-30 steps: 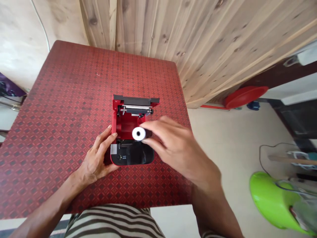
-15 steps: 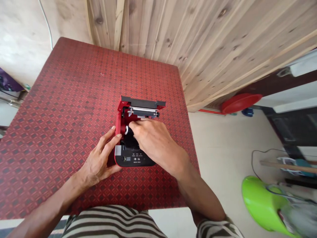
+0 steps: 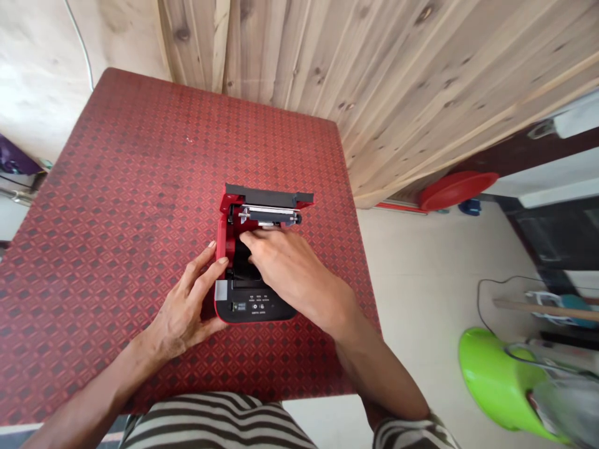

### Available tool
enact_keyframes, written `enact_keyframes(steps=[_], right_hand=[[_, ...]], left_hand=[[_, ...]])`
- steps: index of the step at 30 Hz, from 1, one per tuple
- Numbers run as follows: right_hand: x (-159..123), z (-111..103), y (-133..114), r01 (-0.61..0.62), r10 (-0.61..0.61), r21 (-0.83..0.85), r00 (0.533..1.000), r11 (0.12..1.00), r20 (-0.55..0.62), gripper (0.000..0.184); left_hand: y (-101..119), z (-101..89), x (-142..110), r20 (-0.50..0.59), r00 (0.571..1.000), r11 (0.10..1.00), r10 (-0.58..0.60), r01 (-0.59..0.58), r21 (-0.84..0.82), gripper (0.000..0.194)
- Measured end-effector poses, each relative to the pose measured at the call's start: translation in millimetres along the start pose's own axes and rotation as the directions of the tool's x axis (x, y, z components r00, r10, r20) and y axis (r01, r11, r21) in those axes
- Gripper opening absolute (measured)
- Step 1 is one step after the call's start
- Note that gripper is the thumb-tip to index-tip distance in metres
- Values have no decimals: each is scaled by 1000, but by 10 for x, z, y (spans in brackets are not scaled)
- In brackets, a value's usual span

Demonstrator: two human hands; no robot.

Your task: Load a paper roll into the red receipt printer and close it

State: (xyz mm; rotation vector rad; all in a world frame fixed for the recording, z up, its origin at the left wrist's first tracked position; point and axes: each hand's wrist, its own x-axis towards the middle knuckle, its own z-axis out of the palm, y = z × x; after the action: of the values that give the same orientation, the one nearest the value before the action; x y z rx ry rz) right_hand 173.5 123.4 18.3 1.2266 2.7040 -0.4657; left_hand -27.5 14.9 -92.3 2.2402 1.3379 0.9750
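A small red and black printer (image 3: 253,282), like a portable thermal one, stands on the table with its lid (image 3: 266,195) raised. A dark roller (image 3: 271,217) runs across under the lid. My left hand (image 3: 187,305) grips the printer's left side, two fingertips on the red side wall and the thumb low by the front corner. Inside the open compartment (image 3: 241,255), my right hand (image 3: 290,262) has its fingers bent and drawn together. Whatever they hold is hidden beneath the hand.
The table (image 3: 154,156) has a red patterned cover and meets a wooden plank wall (image 3: 290,56). On the floor to the right are a bright green plastic tub (image 3: 496,380), a cable and a wooden stick (image 3: 543,305). Behind them leans a red basin (image 3: 458,189).
A black roll with a white end showed at my right fingertips before; now it is out of sight. My right hand has shifted slightly within the compartment. My left hand keeps its grip.
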Motion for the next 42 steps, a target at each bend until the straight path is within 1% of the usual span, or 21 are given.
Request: enact_keyframes(steps=[1, 3, 5, 6, 8, 11, 14, 17, 18, 20, 23, 24, 26, 29, 32, 34, 37, 40, 42], right_hand=[[-65, -23, 21, 23, -21, 59, 999, 998, -24, 33], [-215, -50, 74, 107, -89, 180, 991, 978, -103, 31], [-356, -30, 124, 203, -155, 272, 970, 940, -189, 23], [-410, -1, 143, 241, -175, 303, 958, 922, -228, 22], [-471, 82, 166, 286, -188, 359, 940, 888, -284, 23], [-474, 204, 171, 323, -170, 431, 919, 843, -356, 16], [-455, 264, 178, 346, -141, 475, 899, 809, -415, 11], [-463, 282, 208, 335, -86, 533, 895, 777, -438, 10], [-467, 285, 222, 330, -69, 550, 895, 767, -441, 12], [-469, 289, 244, 328, -52, 569, 894, 754, -446, 16], [-463, 291, 248, 345, -36, 561, 872, 753, -489, 17], [-466, 291, 237, 353, -23, 553, 857, 755, -515, 16], [-491, 293, 196, 376, -10, 519, 816, 767, -578, 15], [-579, 316, 94, 399, -37, 417, 757, 817, -653, 19], [-698, 371, -18, 341, -52, 287, 719, 895, -693, 25], [-772, 425, -77, 285, -56, 211, 706, 935, -706, 26], [-851, 513, -128, 238, -77, 128, 695, 963, -715, 26], [-880, 577, -143, 220, -88, 87, 676, 972, -732, 28], [-881, 591, -148, 200, -82, 73, 671, 977, -737, 27]], left_hand=[[1, -4, -1, 1, 1000, 1000, -1, 1, 3, 88], [5, -8, 0, 3, 1000, 1000, -1, 1, 10, 87], [10, -7, 5, 7, 1000, 1000, -2, 2, 17, 86], [13, -4, 9, 5, 1000, 1000, -2, 2, 20, 86], [21, -2, 19, -8, 1000, 1000, 3, -3, 20, 86], [46, -49, 39, -9, 1000, 1000, 1, -1, 9, 87], [93, -207, 75, 56, 996, 997, -68, 70, -24, 92], [119, -441, 174, 99, 982, 976, -159, 172, -133, 96], [112, -515, 228, 95, 980, 963, -177, 192, -188, 91], [64, -629, 370, 65, 983, 943, -173, 184, -278, 82], [-54, -701, 639, -52, 989, 954, -140, 121, -273, 74], [-89, -704, 734, -102, 987, 961, -123, 93, -261, 72], [-128, -697, 918, -152, 985, 969, -87, 48, -242, 71], [-98, -688, 1137, -107, 994, 977, -30, 6, -213, 71], [-4, -701, 1229, -13, 999, 989, 38, -39, -144, 70], [60, -714, 1192, 15, 998, 992, 64, -62, -106, 69], [130, -700, 1004, 60, 991, 993, 117, -115, -23, 71], [168, -611, 751, 125, 966, 967, 225, -237, 93, 77], [181, -531, 613, 153, 950, 941, 274, -297, 159, 82]])
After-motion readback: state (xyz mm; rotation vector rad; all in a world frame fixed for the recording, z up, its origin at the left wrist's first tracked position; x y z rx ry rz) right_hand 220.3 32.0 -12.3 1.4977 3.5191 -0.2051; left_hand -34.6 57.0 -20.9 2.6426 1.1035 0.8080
